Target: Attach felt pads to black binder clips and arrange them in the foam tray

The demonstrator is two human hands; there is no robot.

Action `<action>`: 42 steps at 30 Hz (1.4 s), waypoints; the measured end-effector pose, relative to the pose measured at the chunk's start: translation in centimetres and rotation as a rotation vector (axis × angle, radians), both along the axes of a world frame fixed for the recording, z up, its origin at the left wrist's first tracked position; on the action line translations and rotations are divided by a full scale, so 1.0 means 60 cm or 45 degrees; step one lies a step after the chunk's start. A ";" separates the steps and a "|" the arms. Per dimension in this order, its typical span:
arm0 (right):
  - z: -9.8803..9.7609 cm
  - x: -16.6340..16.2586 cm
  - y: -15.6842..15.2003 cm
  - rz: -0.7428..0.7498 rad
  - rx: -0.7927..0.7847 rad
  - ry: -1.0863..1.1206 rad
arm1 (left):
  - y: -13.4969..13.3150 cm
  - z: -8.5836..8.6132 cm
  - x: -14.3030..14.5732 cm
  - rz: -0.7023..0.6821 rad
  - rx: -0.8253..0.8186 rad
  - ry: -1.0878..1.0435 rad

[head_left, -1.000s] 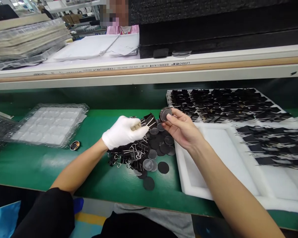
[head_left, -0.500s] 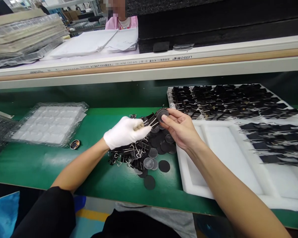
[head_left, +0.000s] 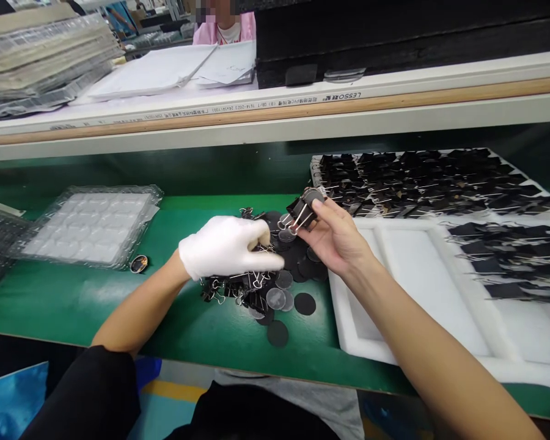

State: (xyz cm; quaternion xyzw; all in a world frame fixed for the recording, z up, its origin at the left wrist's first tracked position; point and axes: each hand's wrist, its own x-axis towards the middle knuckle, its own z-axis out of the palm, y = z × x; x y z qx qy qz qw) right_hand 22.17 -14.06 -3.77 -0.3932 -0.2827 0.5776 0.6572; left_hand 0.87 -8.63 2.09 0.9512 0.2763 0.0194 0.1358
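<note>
My left hand (head_left: 229, 247), in a white glove, lies on a heap of black binder clips (head_left: 238, 287) on the green table, fingers pressed together with the thumb on top; what it grips is hidden. My bare right hand (head_left: 337, 235) pinches a round dark disc with a binder clip (head_left: 304, 209) clamped on it, held just above the heap. Loose dark discs (head_left: 297, 275) lie beside and under the clips.
A white foam tray (head_left: 394, 287) sits right of the heap. Behind and right of it, rows of clipped discs (head_left: 417, 177) fill more foam. A clear blister tray (head_left: 87, 226) and a small shiny round piece (head_left: 138, 263) lie left. A person in pink (head_left: 224, 27) sits beyond the shelf.
My left hand has let go of the clip it held up to the disc and dropped onto the heap. My right hand now holds the disc with the clip on it, shifted slightly right.
</note>
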 end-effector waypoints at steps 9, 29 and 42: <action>-0.008 -0.006 0.002 0.012 -0.095 0.059 | -0.003 -0.020 0.011 -0.251 0.468 -0.075; -0.014 -0.025 -0.015 0.318 0.335 -0.586 | 0.027 -0.016 -0.008 0.258 0.131 -0.309; 0.013 0.018 -0.008 0.196 0.242 -0.796 | 0.037 -0.001 -0.011 0.294 0.021 -0.381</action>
